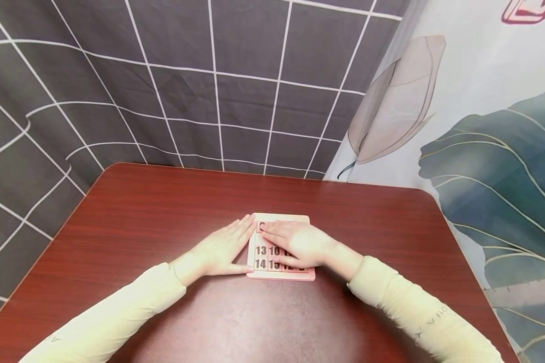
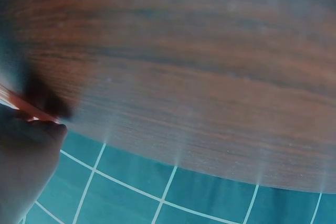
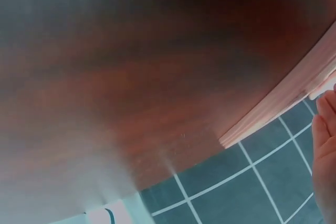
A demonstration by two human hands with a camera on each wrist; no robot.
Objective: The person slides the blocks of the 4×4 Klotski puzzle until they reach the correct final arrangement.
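A sliding number puzzle (image 1: 260,277) with a pale frame and black-numbered tiles lies flat on the reddish-brown table. My left hand (image 1: 224,248) rests against its left side, fingertips at the far left corner and thumb stretched to the near left corner. Over the right part of the board lies my right hand (image 1: 306,244), fingers straight and fingertips on a tile near the far left. Tiles 13, 10, 14 and 15 show; much of the right side is hidden under that hand. In the right wrist view, the puzzle's wooden side edge (image 3: 278,106) appears beside the fingers.
The table (image 1: 163,201) extends around the puzzle on all sides. Behind it hangs a dark curtain (image 1: 245,101) with a white grid, and at the right a pale curtain (image 1: 477,201) with a leaf print. Pale sleeves (image 1: 131,302) cover both forearms.
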